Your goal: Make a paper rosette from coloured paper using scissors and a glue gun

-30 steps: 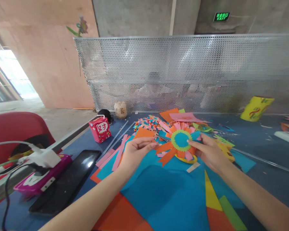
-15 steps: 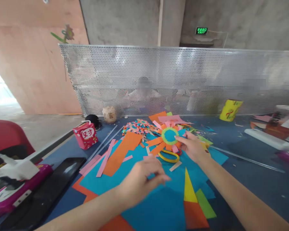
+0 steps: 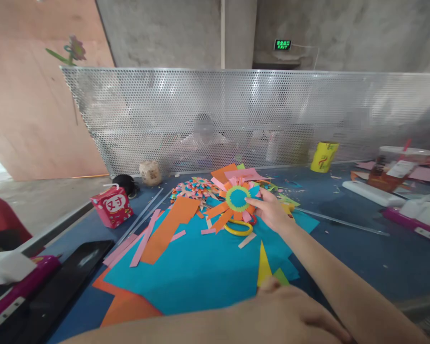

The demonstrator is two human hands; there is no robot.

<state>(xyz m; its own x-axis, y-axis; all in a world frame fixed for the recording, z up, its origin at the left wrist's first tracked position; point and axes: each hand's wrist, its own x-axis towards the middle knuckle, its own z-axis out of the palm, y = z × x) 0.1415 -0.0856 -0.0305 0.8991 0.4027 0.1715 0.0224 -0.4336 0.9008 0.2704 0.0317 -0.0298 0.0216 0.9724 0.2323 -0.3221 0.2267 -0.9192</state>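
Observation:
A layered paper flower (image 3: 237,198) with a blue centre, a yellow-green ring and orange and pink petals is pinched at its right side by my right hand (image 3: 272,212); the fingers are closed on it. Low in the view, my left hand (image 3: 294,308) reaches across to the right, back of the hand up. Its fingers point down to the right and are partly cut off, so their grip does not show. It covers the lower part of a yellow paper triangle (image 3: 263,267) and a green paper piece (image 3: 281,277). Yellow-handled scissors (image 3: 238,228) lie just below the flower.
Blue paper sheets (image 3: 200,272) cover the middle of the table, with orange (image 3: 172,229) and pink strips (image 3: 145,239) on top. Behind lies a heap of paper flowers (image 3: 193,188). Around stand a red drink box (image 3: 112,206), a yellow roll (image 3: 324,156), a drink cup (image 3: 397,167) and a black phone (image 3: 60,284).
My left hand has swung down and to the right, over the yellow and green paper. My right hand keeps hold of the paper flower. The view has shifted to the right.

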